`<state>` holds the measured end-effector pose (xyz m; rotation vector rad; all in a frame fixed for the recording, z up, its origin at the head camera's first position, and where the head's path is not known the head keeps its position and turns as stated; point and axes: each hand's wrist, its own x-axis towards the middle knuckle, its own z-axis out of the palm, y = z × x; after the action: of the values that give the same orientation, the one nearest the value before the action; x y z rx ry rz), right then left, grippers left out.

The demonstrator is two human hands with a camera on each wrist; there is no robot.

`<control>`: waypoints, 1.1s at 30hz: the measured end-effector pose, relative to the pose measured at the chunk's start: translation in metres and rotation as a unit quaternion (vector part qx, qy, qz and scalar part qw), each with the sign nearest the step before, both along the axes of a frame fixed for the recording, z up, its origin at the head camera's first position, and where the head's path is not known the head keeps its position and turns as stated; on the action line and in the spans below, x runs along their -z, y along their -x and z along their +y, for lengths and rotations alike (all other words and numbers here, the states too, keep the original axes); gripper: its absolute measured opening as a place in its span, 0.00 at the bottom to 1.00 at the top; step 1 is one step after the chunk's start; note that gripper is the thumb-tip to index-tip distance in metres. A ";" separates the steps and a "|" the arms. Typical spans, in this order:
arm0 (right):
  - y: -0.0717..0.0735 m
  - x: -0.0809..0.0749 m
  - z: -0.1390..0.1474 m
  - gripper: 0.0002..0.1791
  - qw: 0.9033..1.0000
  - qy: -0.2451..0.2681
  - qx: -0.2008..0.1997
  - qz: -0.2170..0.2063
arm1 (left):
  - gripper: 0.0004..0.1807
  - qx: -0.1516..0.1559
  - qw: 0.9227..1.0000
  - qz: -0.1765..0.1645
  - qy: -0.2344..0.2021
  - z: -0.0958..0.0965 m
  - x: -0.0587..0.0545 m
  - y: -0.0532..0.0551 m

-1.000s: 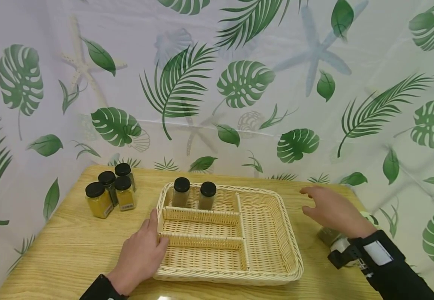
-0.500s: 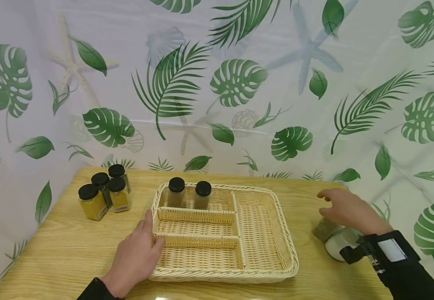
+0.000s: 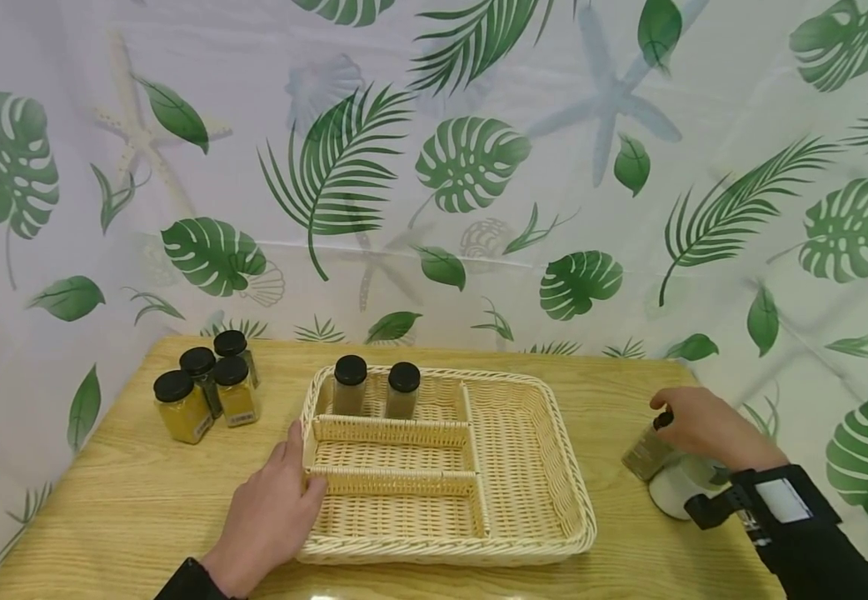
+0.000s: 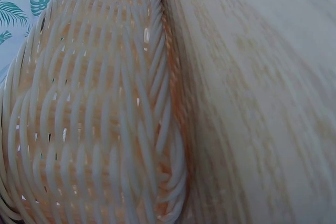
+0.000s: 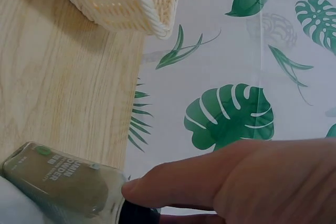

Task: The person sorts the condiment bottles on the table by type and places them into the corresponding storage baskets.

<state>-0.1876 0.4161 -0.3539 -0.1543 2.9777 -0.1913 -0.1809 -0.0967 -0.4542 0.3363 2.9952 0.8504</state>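
My right hand (image 3: 711, 425) pinches the black lid of a glass spice jar (image 3: 645, 454) at the table's right side. In the right wrist view, the thumb presses against the lid, and the jar (image 5: 65, 182) shows brownish powder and a printed label. My left hand (image 3: 265, 508) holds the left rim of a divided wicker basket (image 3: 449, 546), thumb over the edge. The left wrist view shows the basket's woven side (image 4: 89, 103) up close. Two black-lidded jars, a left one (image 3: 349, 396) and a right one (image 3: 401, 400), stand in the basket's back left compartment.
A white rounded container (image 3: 670, 492) stands beside the gripped jar, partly under the right wrist. At the back left of the wooden table (image 3: 104, 500) several black-lidded jars are grouped, among them a yellow one (image 3: 185, 417). A leaf-printed cloth (image 3: 404, 192) hangs behind.
My right hand has moved right and down from beside the basket to the jar and taken hold of its lid. The left hand has stayed on the basket; the view has shifted slightly.
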 end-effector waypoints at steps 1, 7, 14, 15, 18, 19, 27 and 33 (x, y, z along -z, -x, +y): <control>0.000 0.001 0.001 0.21 1.000 0.001 -0.001 0.001 | 0.42 0.000 1.000 0.000 0.000 0.000 0.000 0.000; 0.001 0.005 0.001 0.17 1.000 -0.003 -0.004 0.006 | 0.41 -0.001 1.000 0.001 -0.002 -0.001 -0.001 -0.001; 0.003 0.007 0.000 0.15 1.000 -0.009 -0.017 0.013 | 0.41 0.000 1.000 -0.002 -0.008 -0.001 -0.001 -0.001; 0.003 0.008 0.000 0.15 1.000 -0.009 -0.018 0.016 | 0.41 0.000 1.000 -0.001 -0.007 -0.001 -0.001 -0.001; 0.003 0.010 0.001 0.16 1.000 -0.007 -0.018 0.024 | 0.41 0.000 1.000 -0.001 -0.004 -0.001 0.000 -0.001; 0.003 0.011 0.001 0.16 1.000 -0.005 -0.017 0.025 | 0.41 0.000 1.000 -0.001 -0.004 -0.001 0.000 -0.001; 0.004 0.011 0.000 0.17 1.000 0.008 -0.007 0.020 | 0.41 0.002 1.000 -0.007 -0.004 0.000 -0.002 0.000; 0.008 0.002 -0.009 0.18 0.999 0.004 0.005 0.036 | 0.41 0.000 1.000 -0.008 -0.003 0.000 -0.002 0.000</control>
<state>-0.1951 0.4069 -0.3557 -0.1511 3.0506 -0.2033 -0.1812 -0.0969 -0.4524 0.3287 2.9787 0.8571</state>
